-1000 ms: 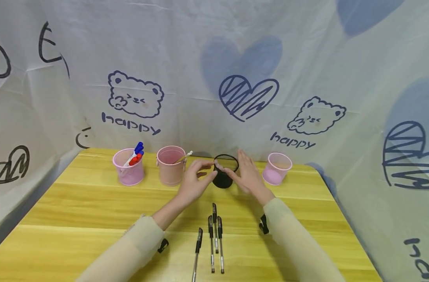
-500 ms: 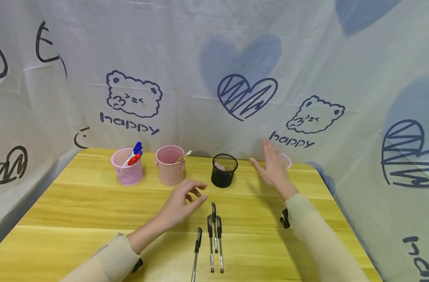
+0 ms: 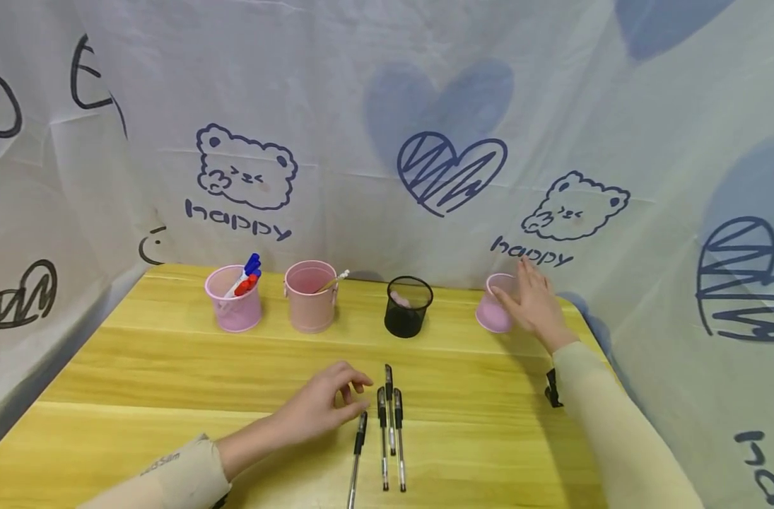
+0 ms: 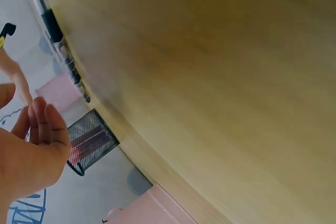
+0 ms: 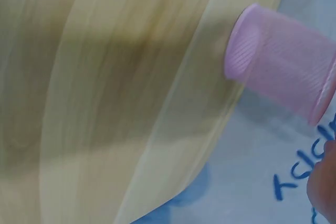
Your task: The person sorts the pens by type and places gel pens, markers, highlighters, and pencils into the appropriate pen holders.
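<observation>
My left hand hovers over the table just left of several black-capped gel pens, its fingers loosely bent and holding nothing. One more gel pen lies apart, with its cap end close below my left thumb. At the back right my right hand is beside a pink mesh pen cup, fingers straight, thumb overlapping the cup's rim in the head view. In the right wrist view the mesh cup stands whole, with only a fingertip showing at the right edge. A black mesh pen cup holds something pinkish.
A pink basket with blue- and red-capped markers stands at the back left. Beside it is a salmon-pink bucket with a pencil in it. A printed cloth hangs behind the wooden table.
Both hands have left the black mesh cup. My left hand has come back toward the pens; my right hand has moved right to the pink mesh cup.
</observation>
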Action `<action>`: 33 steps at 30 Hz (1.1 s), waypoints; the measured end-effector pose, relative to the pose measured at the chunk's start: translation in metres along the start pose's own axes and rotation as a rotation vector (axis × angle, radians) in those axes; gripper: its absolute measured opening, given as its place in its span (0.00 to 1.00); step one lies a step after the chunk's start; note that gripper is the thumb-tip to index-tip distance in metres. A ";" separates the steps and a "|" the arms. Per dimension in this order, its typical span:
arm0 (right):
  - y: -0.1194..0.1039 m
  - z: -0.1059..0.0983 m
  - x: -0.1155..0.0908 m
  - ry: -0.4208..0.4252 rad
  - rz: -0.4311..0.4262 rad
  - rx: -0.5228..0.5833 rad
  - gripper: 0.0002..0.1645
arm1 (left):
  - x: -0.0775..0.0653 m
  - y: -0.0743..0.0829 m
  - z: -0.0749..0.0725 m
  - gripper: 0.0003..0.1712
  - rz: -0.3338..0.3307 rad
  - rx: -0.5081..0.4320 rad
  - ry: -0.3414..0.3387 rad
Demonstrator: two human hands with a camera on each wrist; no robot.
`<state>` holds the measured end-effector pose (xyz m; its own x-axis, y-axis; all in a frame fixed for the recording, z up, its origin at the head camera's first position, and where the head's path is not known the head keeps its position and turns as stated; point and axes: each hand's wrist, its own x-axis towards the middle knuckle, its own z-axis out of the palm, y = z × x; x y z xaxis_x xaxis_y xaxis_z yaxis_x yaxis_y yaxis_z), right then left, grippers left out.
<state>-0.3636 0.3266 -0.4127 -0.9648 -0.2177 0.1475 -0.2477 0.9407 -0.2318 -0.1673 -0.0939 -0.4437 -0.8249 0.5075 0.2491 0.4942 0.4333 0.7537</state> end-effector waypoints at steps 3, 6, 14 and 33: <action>0.008 -0.001 -0.001 -0.024 0.015 0.005 0.61 | -0.005 0.000 0.000 0.18 -0.054 0.017 -0.075; 0.014 0.000 -0.006 -0.061 0.030 -0.009 0.62 | -0.007 0.000 0.002 0.20 -0.101 0.048 -0.141; 0.017 0.003 -0.012 -0.115 0.003 -0.021 0.59 | -0.010 0.002 0.006 0.24 -0.167 0.171 -0.212; -0.013 0.013 -0.047 -0.103 -0.086 0.002 0.54 | -0.007 0.005 0.010 0.32 -0.197 0.204 -0.242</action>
<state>-0.3159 0.3216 -0.4292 -0.9438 -0.3235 0.0676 -0.3304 0.9168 -0.2244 -0.1567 -0.0882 -0.4477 -0.8327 0.5506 -0.0581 0.3971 0.6671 0.6303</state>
